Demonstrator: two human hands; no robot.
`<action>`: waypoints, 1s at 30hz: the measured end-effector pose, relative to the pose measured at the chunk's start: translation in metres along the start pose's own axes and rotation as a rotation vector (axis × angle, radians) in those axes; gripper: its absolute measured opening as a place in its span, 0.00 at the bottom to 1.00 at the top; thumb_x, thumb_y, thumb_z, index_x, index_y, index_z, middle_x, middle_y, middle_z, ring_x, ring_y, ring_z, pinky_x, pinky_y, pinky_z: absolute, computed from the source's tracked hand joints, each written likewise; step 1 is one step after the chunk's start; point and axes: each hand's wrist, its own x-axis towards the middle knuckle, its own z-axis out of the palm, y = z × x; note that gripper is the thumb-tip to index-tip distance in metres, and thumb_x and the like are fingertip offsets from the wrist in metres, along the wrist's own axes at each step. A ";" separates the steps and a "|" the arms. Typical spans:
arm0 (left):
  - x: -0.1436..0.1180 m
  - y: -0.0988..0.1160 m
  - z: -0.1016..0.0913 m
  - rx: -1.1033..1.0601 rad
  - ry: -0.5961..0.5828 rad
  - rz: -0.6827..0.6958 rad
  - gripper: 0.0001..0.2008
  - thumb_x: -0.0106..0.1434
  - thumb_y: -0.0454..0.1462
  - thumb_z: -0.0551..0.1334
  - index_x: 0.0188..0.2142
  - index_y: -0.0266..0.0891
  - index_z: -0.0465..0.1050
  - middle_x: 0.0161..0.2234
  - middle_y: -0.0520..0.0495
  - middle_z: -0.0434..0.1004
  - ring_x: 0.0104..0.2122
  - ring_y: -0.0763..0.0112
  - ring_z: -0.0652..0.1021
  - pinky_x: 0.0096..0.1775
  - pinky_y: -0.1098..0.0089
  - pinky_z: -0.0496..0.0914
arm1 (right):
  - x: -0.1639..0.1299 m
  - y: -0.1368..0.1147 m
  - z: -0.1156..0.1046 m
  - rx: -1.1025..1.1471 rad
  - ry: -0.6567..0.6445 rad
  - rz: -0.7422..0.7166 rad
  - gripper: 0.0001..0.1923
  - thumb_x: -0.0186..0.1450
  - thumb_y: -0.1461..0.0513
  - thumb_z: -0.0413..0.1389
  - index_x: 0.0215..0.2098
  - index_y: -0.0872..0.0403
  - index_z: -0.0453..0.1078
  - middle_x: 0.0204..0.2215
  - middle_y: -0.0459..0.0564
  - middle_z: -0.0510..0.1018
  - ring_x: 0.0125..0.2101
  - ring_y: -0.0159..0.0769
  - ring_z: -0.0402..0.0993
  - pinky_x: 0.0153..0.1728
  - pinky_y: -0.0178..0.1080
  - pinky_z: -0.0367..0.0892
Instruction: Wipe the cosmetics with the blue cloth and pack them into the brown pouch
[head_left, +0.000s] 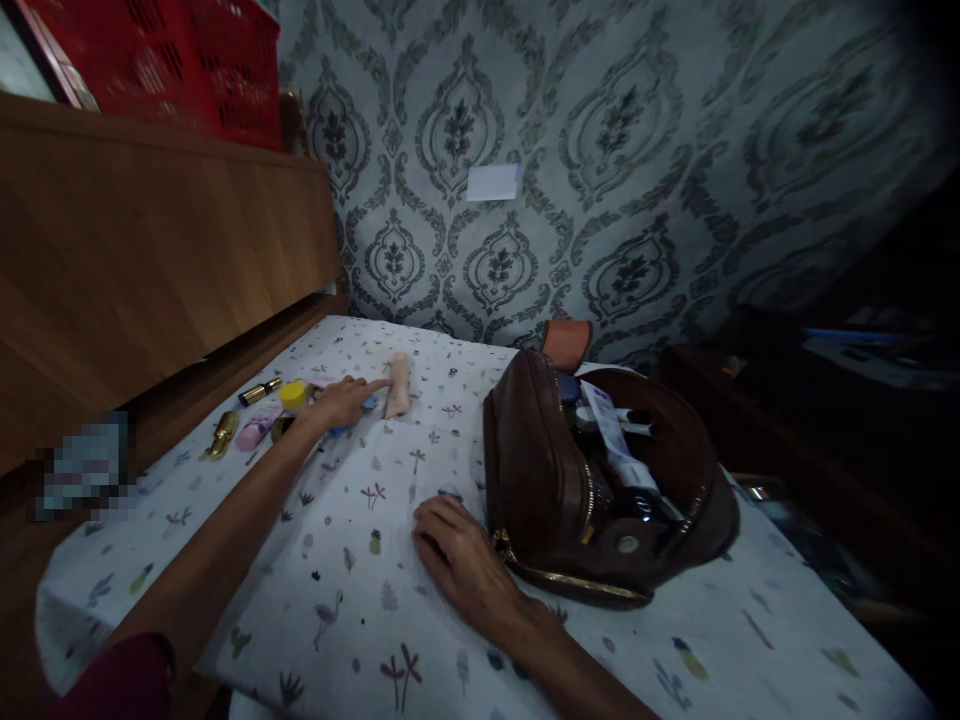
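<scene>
Peach-coloured tube [397, 385] lying flat toward the table's far left corner, lengthwise away from the near edge, brown leather pouch [540, 470] unzipped and gaping near the right edge, crammed with toiletries

We see open cloth left of the brown bag [540, 470], between it and the pink tube [397, 385], wide enough for a hand to pass. Farther left of the bag, small bottles [259, 425] crowd the desk [352, 610] edge. The wooden board [150, 250] walls off that side; the bag itself blocks the right.
</scene>
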 end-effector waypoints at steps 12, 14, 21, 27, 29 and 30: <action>-0.002 0.030 0.002 0.043 0.106 0.077 0.18 0.67 0.27 0.49 0.50 0.40 0.70 0.49 0.39 0.74 0.50 0.54 0.72 0.44 0.60 0.70 | 0.001 -0.002 -0.002 -0.005 -0.013 0.008 0.09 0.67 0.71 0.52 0.33 0.53 0.68 0.35 0.51 0.75 0.41 0.41 0.69 0.44 0.44 0.70; -0.006 0.040 0.002 0.037 0.136 0.111 0.16 0.69 0.30 0.48 0.51 0.40 0.69 0.50 0.38 0.73 0.52 0.54 0.70 0.44 0.59 0.70 | 0.001 -0.002 -0.002 -0.004 -0.019 0.016 0.09 0.68 0.71 0.52 0.33 0.53 0.68 0.36 0.52 0.75 0.42 0.41 0.69 0.45 0.44 0.70; -0.008 0.050 0.003 -0.048 0.162 0.219 0.17 0.69 0.47 0.57 0.54 0.43 0.67 0.56 0.43 0.69 0.56 0.59 0.69 0.51 0.64 0.68 | 0.001 -0.001 0.000 0.004 -0.020 0.018 0.08 0.68 0.70 0.52 0.33 0.54 0.68 0.35 0.51 0.75 0.41 0.41 0.69 0.45 0.44 0.69; -0.009 0.031 0.006 -0.054 0.125 0.127 0.22 0.71 0.52 0.49 0.50 0.41 0.71 0.50 0.40 0.75 0.51 0.55 0.73 0.48 0.61 0.69 | 0.000 0.002 0.002 -0.016 -0.010 0.001 0.08 0.68 0.70 0.52 0.33 0.54 0.69 0.36 0.51 0.76 0.42 0.40 0.69 0.45 0.44 0.69; -0.011 0.028 0.004 -0.047 0.123 0.122 0.22 0.71 0.53 0.50 0.50 0.42 0.71 0.49 0.41 0.75 0.51 0.56 0.73 0.47 0.63 0.68 | 0.000 0.002 0.002 -0.027 -0.014 0.005 0.07 0.68 0.70 0.53 0.33 0.53 0.69 0.36 0.51 0.76 0.42 0.40 0.70 0.46 0.44 0.69; -0.012 0.027 0.002 -0.041 0.130 0.121 0.23 0.70 0.54 0.51 0.50 0.43 0.71 0.48 0.41 0.75 0.52 0.56 0.72 0.47 0.63 0.68 | 0.000 0.002 0.002 -0.030 -0.016 0.008 0.07 0.68 0.70 0.53 0.34 0.53 0.69 0.37 0.51 0.76 0.42 0.40 0.70 0.46 0.43 0.69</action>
